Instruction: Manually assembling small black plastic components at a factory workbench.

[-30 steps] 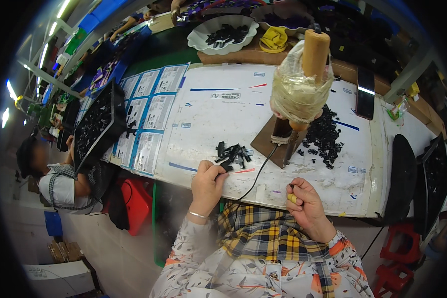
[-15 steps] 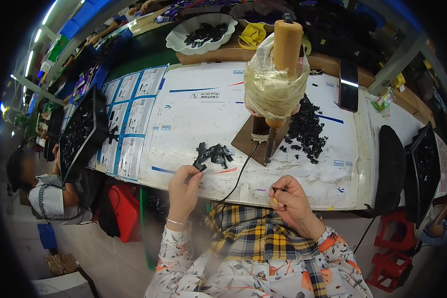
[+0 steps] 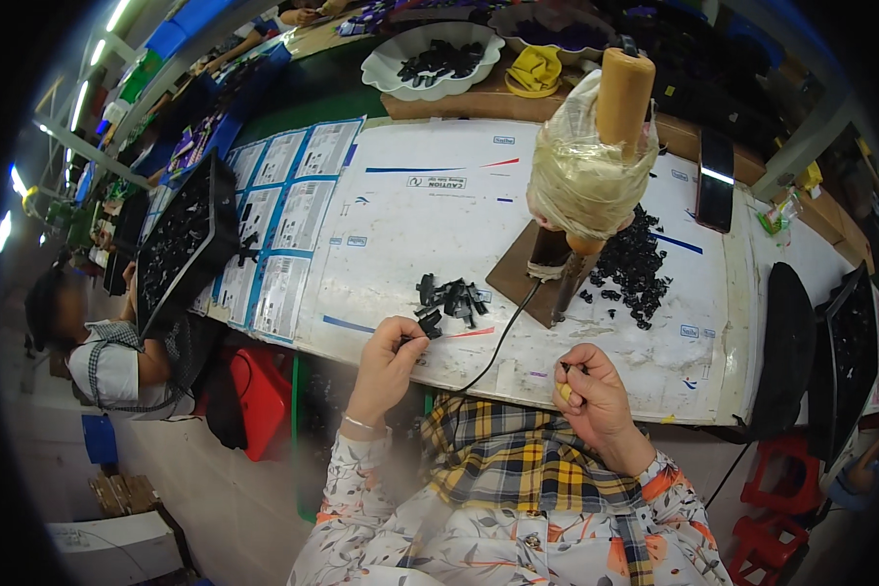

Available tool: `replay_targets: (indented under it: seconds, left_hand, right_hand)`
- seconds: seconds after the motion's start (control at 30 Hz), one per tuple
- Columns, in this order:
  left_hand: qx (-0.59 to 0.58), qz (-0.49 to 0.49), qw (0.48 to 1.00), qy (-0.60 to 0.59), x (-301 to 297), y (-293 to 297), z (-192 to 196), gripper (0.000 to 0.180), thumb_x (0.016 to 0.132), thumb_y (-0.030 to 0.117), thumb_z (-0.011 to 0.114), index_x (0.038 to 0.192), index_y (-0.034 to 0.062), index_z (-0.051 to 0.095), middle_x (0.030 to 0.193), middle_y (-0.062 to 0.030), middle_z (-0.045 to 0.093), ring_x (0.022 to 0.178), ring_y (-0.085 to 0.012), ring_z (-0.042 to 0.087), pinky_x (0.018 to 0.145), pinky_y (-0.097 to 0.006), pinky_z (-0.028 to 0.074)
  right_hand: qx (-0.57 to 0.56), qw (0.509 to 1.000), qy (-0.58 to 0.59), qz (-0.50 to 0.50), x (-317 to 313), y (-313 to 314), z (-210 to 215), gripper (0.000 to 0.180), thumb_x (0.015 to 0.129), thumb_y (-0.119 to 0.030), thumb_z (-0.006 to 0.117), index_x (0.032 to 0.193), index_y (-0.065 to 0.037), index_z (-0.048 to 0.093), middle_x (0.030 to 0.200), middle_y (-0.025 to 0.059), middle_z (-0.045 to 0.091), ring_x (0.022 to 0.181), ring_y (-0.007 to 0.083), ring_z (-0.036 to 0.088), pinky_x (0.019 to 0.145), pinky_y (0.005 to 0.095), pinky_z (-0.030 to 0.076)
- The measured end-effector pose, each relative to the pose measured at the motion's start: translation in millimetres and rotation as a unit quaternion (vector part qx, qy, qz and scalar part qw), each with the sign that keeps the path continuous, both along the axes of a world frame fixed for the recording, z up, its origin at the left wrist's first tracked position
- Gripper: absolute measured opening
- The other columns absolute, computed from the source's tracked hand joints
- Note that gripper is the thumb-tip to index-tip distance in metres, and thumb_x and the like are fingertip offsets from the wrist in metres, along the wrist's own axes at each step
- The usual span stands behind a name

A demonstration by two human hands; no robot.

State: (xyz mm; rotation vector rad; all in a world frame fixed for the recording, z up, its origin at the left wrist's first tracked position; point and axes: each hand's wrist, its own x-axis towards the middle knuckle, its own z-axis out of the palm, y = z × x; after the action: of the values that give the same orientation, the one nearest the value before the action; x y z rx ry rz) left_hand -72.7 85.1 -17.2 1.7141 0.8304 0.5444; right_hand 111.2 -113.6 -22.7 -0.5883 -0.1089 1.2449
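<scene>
"Any open room?"

"Plenty of table (image 3: 425,227) past the heap (image 3: 455,299)."

"And the hands?"

"By its front edge: left hand (image 3: 385,367) pinching a black piece (image 3: 430,322), right hand (image 3: 599,398) a dark bit (image 3: 578,368), half hidden."

- right hand (image 3: 596,393): small black piece (image 3: 575,368) mostly covered, kind unclear
- left hand (image 3: 385,365): fingers partly hide black part (image 3: 428,323)
- co-worker (image 3: 112,359): head blurred
- floral shirt (image 3: 493,547): bottom edge cuts it
</scene>
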Motion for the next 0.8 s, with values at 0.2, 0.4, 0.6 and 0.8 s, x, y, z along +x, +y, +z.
replay_targets:
  seconds: [0.2, 0.4, 0.6, 0.8]
  left_hand:
    - [-0.011, -0.006, 1.000, 0.016, -7.4, 7.0, 3.8, 0.005, 0.080, 0.002, 0.054, 0.081, 0.0048, 0.051, 0.072, 0.0034, 0.048, 0.054, -0.0013, 0.039, 0.045, -0.016, 0.032]
    - [0.049, 0.047, 0.997, 0.044, -2.1, 3.3, 21.1, 0.004, 0.080, 0.001, 0.054, 0.081, 0.0025, 0.051, 0.076, -0.0003, 0.051, 0.060, -0.0041, 0.044, 0.051, -0.018, 0.037]
    - [-0.093, 0.075, 0.989, -0.084, -0.7, -7.4, 23.9, 0.002, 0.080, 0.005, 0.055, 0.080, 0.0054, 0.054, 0.061, 0.0034, 0.048, 0.046, -0.0026, 0.040, 0.041, -0.017, 0.033]
    - [-0.331, 0.008, 0.930, -0.160, 17.5, -30.1, 31.2, 0.007, 0.080, 0.002, 0.056, 0.086, 0.0004, 0.057, 0.063, 0.0000, 0.052, 0.050, -0.0054, 0.046, 0.044, -0.018, 0.037]
  right_hand:
    - [0.002, 1.000, 0.007, 0.010, 1.0, -0.5, 3.8, 0.009, 0.085, -0.003, 0.049, 0.093, -0.007, 0.046, 0.084, 0.0087, 0.053, 0.054, 0.0050, 0.039, 0.047, 0.0161, 0.031]
    - [-0.025, 0.999, -0.026, -0.013, 3.9, 0.4, 2.9, 0.007, 0.085, -0.002, 0.049, 0.090, -0.006, 0.046, 0.083, 0.0080, 0.051, 0.054, 0.0055, 0.039, 0.048, 0.0179, 0.032]
    - [-0.085, 0.993, -0.078, -0.011, 0.8, -1.4, 3.6, 0.010, 0.083, 0.002, 0.048, 0.088, -0.006, 0.047, 0.084, 0.0069, 0.051, 0.053, 0.0059, 0.040, 0.046, 0.0196, 0.032]
    - [-0.075, 0.993, -0.091, -0.016, -8.4, 3.4, 10.0, 0.008, 0.082, 0.002, 0.049, 0.088, -0.005, 0.047, 0.080, 0.0075, 0.053, 0.050, 0.0052, 0.039, 0.044, 0.0188, 0.032]
